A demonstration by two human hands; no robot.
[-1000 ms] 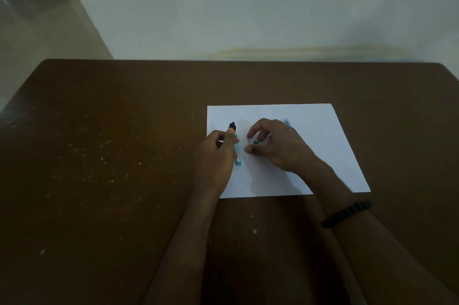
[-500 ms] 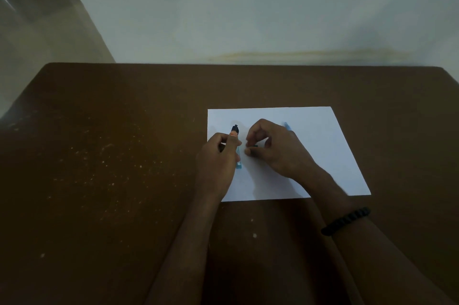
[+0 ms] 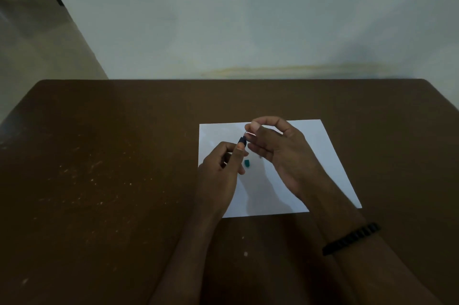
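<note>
Carrying surface: wide dark-brown wooden counter (image 3: 99, 155), flecked with pale specks on its left half; bears the sheet, with both forearms stretched over its near part.
Work mat: white rectangular paper sheet (image 3: 323, 155), flat on the counter right of the middle; likely laid there to show tiny parts against the dark wood.
Right hand (image 3: 280, 155): raised over the sheet's far edge, thumb and forefinger pinched on a thin pale sliver (image 3: 249, 133), too small to name; other fingers loosely spread.
Left hand (image 3: 218, 173): curled round a small stick with a dark-blue cap (image 3: 242, 141), tip angled up toward the right pinch, probably for joining the two in the air.
Wrist: black beaded bracelet (image 3: 352, 237) on the right forearm.
Loose part: small teal plastic piece (image 3: 246, 162), lying on the sheet just below both hands, touching neither; probably parked until needed.
Containers: none in view; contents of the dark cap, if any, hidden.
</note>
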